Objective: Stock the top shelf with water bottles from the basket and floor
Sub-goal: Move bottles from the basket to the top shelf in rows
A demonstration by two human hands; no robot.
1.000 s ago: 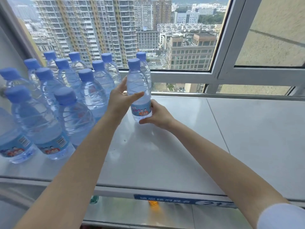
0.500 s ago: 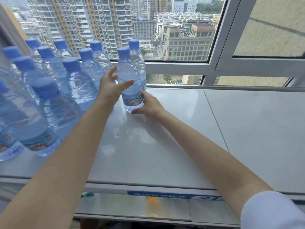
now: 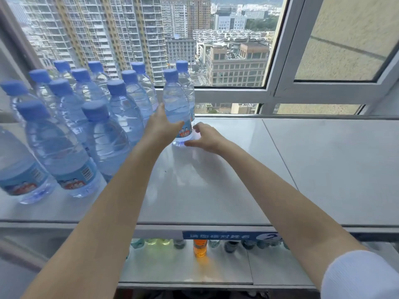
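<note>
Fingers first: the left hand (image 3: 160,129) has the water bottle (image 3: 176,102) low on its left side, thumb laid across the front just above the label and fingers running up beside the clear plastic. That's a grip. The right hand (image 3: 208,137) sits just beside the base on the other side, fingers spread and relaxed, holding nothing; whether its thumb tip touches the base, I can't tell. The label (image 3: 186,131) is a light blue band with small red-and-blue cartoon figures, the lettering too small to read. The bottle stands upright toward the back of the top shelf (image 3: 216,182), near the window frame (image 3: 278,91), with its blue cap (image 3: 170,73) on, ribbed walls and clear water inside. Directly behind it stands a second bottle (image 3: 188,83) of the same kind. To the left, the stocked bottles (image 3: 121,108) are packed in rows, all blue-capped, all filled, all with the same band; on the nearest one a barcode (image 3: 87,172) shows, digits unreadable. On the shelf's front edge, a blue tag (image 3: 228,236) carries white Chinese characters too blurred to make out, with a 2 in a white circle at its right end. Below, on the lower shelf (image 3: 183,270), there's a line of drinks: an orange bottle (image 3: 200,248), with yellow-green ones (image 3: 159,241) to its left. A white sleeve (image 3: 362,275) covers the right upper arm.
</note>
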